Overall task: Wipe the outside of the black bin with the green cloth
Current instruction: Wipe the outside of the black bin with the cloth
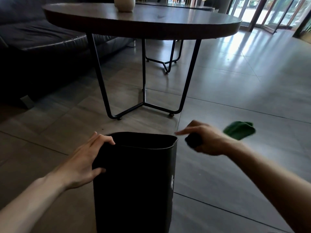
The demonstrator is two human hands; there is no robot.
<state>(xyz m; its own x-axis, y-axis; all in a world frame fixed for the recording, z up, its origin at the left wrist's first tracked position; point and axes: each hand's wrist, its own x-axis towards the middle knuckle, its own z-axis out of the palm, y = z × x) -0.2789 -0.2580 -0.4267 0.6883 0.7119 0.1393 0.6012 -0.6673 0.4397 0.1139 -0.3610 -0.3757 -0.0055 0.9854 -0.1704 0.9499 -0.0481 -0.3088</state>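
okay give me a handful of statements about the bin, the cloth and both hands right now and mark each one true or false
1. The left hand has a grip on the rim of the black bin. True.
2. The green cloth is pressed flat against the bin's side. False: it is bunched in the right hand, off to the right of the bin and clear of it.
3. The bin stands upright on the tiled floor. True.
4. The bin is on top of the round table. False: the table stands beyond it.
5. Both hands hold the cloth. False: only the right one does.
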